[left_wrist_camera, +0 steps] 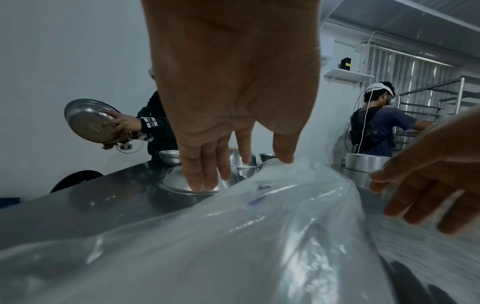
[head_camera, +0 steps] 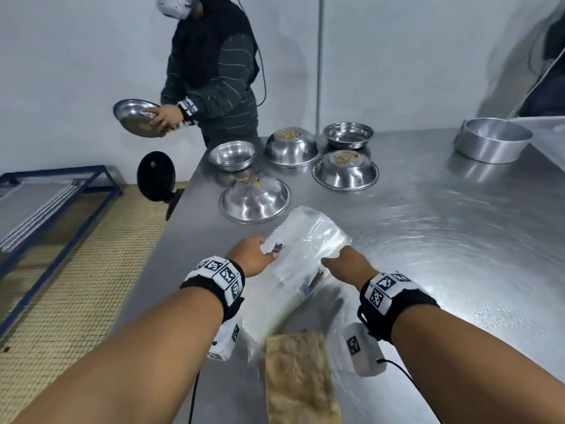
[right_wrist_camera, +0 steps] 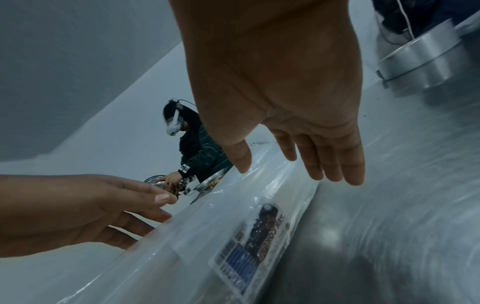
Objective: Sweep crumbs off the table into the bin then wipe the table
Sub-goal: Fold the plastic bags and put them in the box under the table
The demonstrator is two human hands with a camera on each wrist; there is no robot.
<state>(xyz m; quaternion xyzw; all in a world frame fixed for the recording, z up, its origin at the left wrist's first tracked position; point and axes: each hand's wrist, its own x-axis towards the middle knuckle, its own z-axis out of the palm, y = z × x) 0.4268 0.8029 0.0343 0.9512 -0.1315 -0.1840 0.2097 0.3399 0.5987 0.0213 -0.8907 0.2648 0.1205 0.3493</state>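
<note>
A long clear plastic package point(head_camera: 301, 255), crinkled and glossy with a printed label on one side, lies on the steel table point(head_camera: 458, 240) near its front edge, pointing away from the person. The left hand point(head_camera: 251, 255) rests at the package's left side, its grip open with fingers straight and the thumb tip touching the plastic. The right hand point(head_camera: 345, 264) is at the package's right side, its grip also open, fingers extended and only lightly spread over the wrap. Just in front of the package lies a tan cloth point(head_camera: 301, 381). Beyond it stand several steel bowls point(head_camera: 255, 200), some upside down with crumbs point(head_camera: 250, 180) on their bases. The right wrist view alone shows the label point(right_wrist_camera: 254, 240), blue and dark with lettering. The left wrist view shows the fingers point(left_wrist_camera: 200, 174) hanging beside the plastic, apart from the table.
</note>
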